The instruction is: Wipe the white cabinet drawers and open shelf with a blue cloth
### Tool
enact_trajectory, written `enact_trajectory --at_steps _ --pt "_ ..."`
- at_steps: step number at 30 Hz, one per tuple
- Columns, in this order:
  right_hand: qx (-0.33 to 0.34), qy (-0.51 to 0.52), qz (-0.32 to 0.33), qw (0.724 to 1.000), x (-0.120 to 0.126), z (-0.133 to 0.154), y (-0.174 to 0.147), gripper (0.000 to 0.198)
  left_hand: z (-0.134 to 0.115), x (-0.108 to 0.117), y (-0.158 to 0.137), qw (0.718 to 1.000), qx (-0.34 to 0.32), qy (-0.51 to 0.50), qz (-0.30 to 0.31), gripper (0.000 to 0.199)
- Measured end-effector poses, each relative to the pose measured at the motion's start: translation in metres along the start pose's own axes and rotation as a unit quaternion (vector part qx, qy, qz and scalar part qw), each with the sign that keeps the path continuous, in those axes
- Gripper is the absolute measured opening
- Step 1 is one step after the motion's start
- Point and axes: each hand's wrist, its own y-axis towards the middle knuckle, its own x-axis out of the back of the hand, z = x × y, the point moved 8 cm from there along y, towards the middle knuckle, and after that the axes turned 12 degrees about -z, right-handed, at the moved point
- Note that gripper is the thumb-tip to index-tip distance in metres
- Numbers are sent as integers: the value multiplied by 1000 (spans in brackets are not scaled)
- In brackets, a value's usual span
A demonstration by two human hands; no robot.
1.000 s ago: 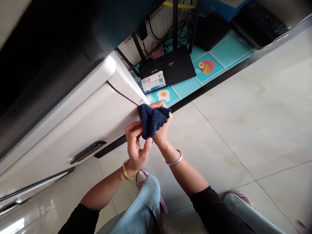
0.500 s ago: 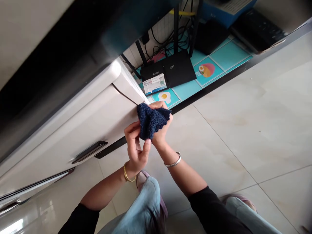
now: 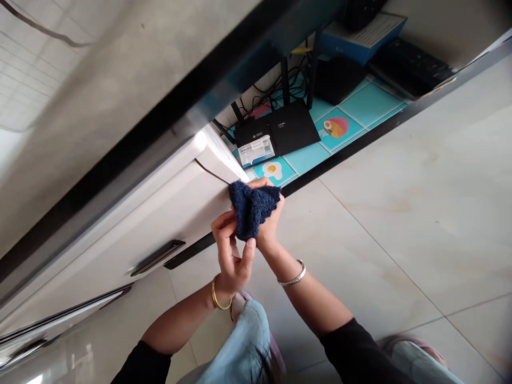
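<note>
A dark blue fluffy cloth (image 3: 253, 207) is bunched up at the corner of a white cabinet, beside its open shelf. My left hand (image 3: 232, 250) is closed on the cloth's lower edge, with the thumb and fingers pinching it. Under and behind the cloth is my right hand (image 3: 272, 216), pressing it toward the cabinet corner; most of its fingers are hidden by the fabric. The white drawer front (image 3: 172, 213) with its dark handle (image 3: 158, 257) lies just left of my hands.
On the shelf's turquoise patterned mat (image 3: 308, 160) sit a black router (image 3: 294, 128) with antennas, tangled cables and a blue box (image 3: 360, 40). A black edge strip (image 3: 344, 157) borders the shelf. Above runs the cabinet's dark top edge (image 3: 160, 112). Pale tiles (image 3: 400, 213) cover the floor.
The camera view has tilted, so the cabinet, shelf and hands appear slightly lower, and more of the cabinet top shows. Both hands keep the cloth at the same corner.
</note>
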Motion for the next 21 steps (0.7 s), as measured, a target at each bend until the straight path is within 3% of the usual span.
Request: enact_trajectory --at_steps 2,6,9,21 --pt "1 8 2 1000 -1 2 0 12 -2 3 1 1000 -8 -1 -15 41" --pt "-12 39 3 999 -3 1 0 9 0 -2 3 1000 8 -7 10 40" --pt "2 46 -1 999 -2 3 0 10 -3 1 4 1000 -13 -19 -13 43" --pt "7 18 6 1000 0 -4 -3 8 6 -3 -1 999 33 -25 18 41"
